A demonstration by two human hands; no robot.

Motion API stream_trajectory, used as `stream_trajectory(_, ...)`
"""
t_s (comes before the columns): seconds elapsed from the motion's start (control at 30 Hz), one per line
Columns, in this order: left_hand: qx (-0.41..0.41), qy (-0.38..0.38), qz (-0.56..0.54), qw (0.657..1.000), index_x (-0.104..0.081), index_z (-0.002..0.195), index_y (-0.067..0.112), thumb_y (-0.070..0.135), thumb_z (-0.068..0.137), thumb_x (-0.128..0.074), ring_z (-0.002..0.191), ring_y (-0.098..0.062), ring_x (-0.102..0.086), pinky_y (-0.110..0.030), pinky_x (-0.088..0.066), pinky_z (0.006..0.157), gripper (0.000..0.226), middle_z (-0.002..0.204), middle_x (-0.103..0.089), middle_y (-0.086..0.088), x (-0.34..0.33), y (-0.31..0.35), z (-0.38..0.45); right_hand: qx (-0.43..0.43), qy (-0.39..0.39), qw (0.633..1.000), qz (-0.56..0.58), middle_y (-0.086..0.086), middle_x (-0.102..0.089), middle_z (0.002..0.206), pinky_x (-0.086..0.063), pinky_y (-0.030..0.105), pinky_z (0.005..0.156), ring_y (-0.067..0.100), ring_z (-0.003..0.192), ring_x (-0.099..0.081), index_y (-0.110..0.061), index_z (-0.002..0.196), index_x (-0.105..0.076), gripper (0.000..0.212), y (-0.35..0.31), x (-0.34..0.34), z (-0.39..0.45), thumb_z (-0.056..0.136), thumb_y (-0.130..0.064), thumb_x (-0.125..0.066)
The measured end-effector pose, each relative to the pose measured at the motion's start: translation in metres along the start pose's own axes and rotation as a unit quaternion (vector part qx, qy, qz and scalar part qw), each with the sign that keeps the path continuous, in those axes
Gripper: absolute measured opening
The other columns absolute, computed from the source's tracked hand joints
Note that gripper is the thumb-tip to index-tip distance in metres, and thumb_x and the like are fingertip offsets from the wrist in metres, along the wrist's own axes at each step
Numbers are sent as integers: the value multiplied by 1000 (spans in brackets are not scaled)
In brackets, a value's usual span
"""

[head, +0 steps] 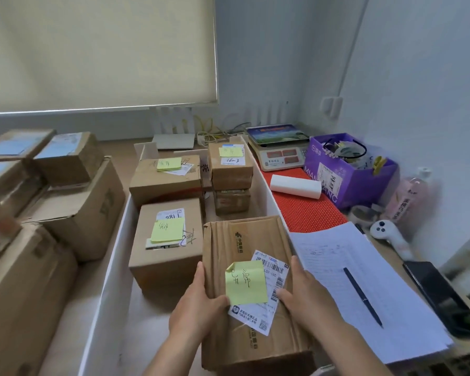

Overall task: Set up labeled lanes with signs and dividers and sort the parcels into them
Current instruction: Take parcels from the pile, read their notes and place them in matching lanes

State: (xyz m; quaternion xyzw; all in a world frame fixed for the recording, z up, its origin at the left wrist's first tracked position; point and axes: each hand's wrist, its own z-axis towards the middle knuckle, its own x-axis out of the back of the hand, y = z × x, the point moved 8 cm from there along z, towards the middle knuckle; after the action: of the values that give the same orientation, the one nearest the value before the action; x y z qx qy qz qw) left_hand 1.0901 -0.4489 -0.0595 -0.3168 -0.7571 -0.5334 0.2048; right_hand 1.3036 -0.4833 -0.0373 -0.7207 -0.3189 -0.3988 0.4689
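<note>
The counter (120,150) carries everything here, and along its left side sits a stack of brown cartons (52,191), some with blue labels on top. Down the middle runs a long white tray (111,248) with upright walls. Inside it stand four parcels bearing yellow notes: a front-left box (166,245), a far-left box (166,180), and at the far right a small box (229,164) stacked on another small box (231,200).

Nearest the camera, the flat parcel (244,280) lies at the tray's front right, just beside the front-left box (its far end is creased). The left hand (198,305) holds its left edge, thumb on top and fingers curled round the side. The right hand (307,291) clasps the right edge likewise, so each grip is clamped on this parcel. A white shipping label (269,289) sits on its top, and a yellow sticky note (244,283) with handwriting overlaps the label.

Right of the tray lie an open notebook (364,280) with a pen (362,295) on it, a red mat (307,210), a purple box (350,172), a weighing scale (278,147) and a white roll (296,185).
</note>
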Motion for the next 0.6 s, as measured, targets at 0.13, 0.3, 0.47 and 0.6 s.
stream_trajectory(0.13, 16, 15, 13, 1000, 3, 150, 32, 38, 85, -61, 128, -20, -45, -35, -44, 94, 92, 146, -40, 5, -6, 0, 4, 3, -9, 1000, 2, 4, -40, 139, -44, 26, 82, 16, 116, -50, -16, 151, 3, 72, 2, -14, 16, 98, -30, -44)
stream_trajectory(0.3, 10, 48, -4, 999, -4, 151, 29, 32, 87, -58, 132, -18, -40, -35, -41, 100, 84, 150, -34, 6, -8, -8, 7, 23, -17, 999, -15, 11, -18, 151, -34, 38, 110, 26, 136, -27, -16, 148, -10, 65, -3, -33, 26, 94, -22, -47)
stream_trajectory(0.47, -34, 26, -34, 999, -13, 150, 26, 34, 81, -68, 136, -15, -34, -33, -36, 106, 89, 152, -30, 6, -16, -18, -4, 81, -26, 996, -17, 5, 2, 158, -8, 37, 119, 23, 146, 4, -18, 150, -8, 80, -13, -35, 12, 89, -39, -57)
stream_trajectory(0.6, -65, -18, 11, 998, 4, 151, 19, 47, 74, -72, 143, -12, -16, -29, -24, 113, 112, 157, -11, 8, -26, -33, -15, 87, -71, 993, -39, 7, 21, 156, 3, 35, 117, 22, 144, 19, -17, 150, 13, 105, -9, -32, -13, 84, -44, -64)
